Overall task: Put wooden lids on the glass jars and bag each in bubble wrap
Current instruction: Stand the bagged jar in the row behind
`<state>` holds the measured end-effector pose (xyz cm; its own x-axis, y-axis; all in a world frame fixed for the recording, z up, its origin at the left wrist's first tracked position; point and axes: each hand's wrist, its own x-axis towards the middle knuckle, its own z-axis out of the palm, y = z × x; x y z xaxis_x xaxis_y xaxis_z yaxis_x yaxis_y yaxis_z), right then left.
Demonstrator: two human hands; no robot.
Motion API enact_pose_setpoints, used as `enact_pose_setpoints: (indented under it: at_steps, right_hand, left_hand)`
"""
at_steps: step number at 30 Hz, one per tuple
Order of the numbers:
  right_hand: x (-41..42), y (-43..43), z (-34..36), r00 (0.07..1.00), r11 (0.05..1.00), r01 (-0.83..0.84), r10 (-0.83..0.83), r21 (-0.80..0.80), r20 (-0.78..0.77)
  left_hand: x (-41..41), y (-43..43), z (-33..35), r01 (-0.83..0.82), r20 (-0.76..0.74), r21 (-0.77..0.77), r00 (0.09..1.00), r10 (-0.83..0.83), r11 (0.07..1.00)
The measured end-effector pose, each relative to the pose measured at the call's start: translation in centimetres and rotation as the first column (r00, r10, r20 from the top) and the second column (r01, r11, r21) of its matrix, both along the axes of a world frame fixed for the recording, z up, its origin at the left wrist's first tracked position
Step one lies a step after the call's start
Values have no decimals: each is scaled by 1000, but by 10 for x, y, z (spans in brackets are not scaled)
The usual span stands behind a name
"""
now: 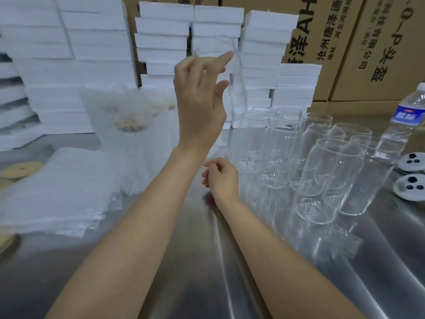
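Trainee: Glass worries me. Where is the clear, tall, thin-walled glass jar (pixel 238 95) just now?

Packer: In the air, above the far middle of the shiny steel bench (pixel 207 261), in front of the stacked white foam blocks (pixel 161 42). It is blurred, so I cannot tell whether it is upright or tipped. I see no lid on it.

Trainee: How will it handle?

Packer: Light, I judge, but stiff, slick, and quick to chip if it knocks the others. Take it round the body, not by the rim.

Trainee: And the hands?

Packer: The left hand (pixel 197 104) is high, its back toward the camera and the forearm steep. Its fingers (pixel 226 57) and thumb press on the jar's side and hold it. The right hand (pixel 220 176) rests low on the bench, fingers loosely curled on nothing.

Trainee: What lies around?

Packer: Empty jars of the same clear glass (pixel 322 171) stand crowded to the right. Flat bubble-wrap bags (pixel 53 192) lie to the left, with round pale wooden lids (pixel 21 169) at their far edge.
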<state>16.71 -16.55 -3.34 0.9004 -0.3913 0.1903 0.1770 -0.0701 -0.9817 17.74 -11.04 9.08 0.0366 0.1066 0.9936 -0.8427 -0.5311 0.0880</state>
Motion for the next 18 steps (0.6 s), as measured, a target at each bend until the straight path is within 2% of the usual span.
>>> enact_pose_setpoints:
  at_steps: [3, 6, 8, 10, 12, 15, 16, 18]
  right_hand:
    - [-17, 1, 3, 1000, 998, -3, 2, 57, 9]
    - [-34, -1, 6, 999, 995, 22, -24, 99, 26]
    - [-45, -2, 6, 999, 997, -42, 42, 69, 12]
    - [-56, 0, 9, 983, 982, -183, 183, -37, -12]
    - [-69, 6, 11, 935, 914, -343, 355, -214, 15]
    - [-85, 17, 9, 806, 706, -541, 591, -458, -41]
    - [-88, 22, 10, 764, 650, -599, 639, -467, -91]
    - [-92, 33, 11, 710, 613, -670, 694, -418, -119]
  left_hand:
    - [-27, 14, -3, -15, 41, -87, 999, 18, 996]
    - [-52, 27, -15, 51, -15, -90, 999, -52, 995]
    - [-64, 40, -25, 68, -52, -64, 996, -71, 996]
    - [-77, 58, -35, 71, -92, -54, 993, -76, 996]
    - [-88, 78, -51, 54, -111, -44, 992, -58, 998]
    - [-99, 107, -76, 5, -85, 8, 996, -4, 1000]
    - [-100, 114, -81, -9, -74, 25, 997, 11, 1000]
    - [-99, 125, -87, -23, -68, 55, 997, 27, 998]
